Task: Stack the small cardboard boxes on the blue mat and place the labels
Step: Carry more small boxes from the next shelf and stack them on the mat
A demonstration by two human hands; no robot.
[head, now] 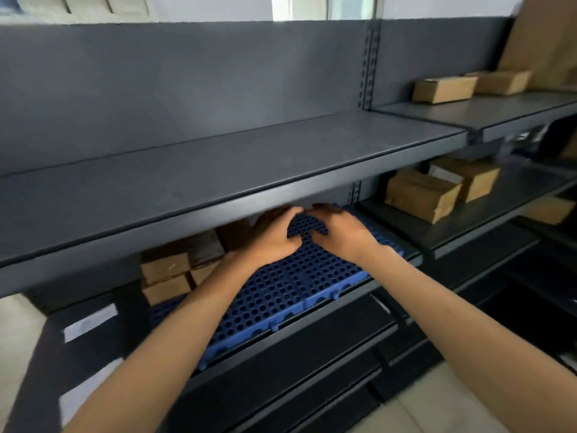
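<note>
A dark grey metal shelving unit (218, 157) fills the frame, its upper shelf bare on the left. On the shelf below it lies a blue mat (290, 295), perforated with round holes and reaching the shelf's front edge. Small cardboard boxes (168, 273) stand stacked at the mat's left end, partly hidden under the upper shelf. More cardboard boxes (421, 195) sit on the neighbouring shelf to the right, and two others (443, 89) rest on the shelf above that. White labels (90, 321) lie at lower left, blurred. Both bare forearms reach in over the mat. The left hand (274, 235) and right hand (340, 232) hover side by side above it, fingers loosely curled and holding nothing.
</note>
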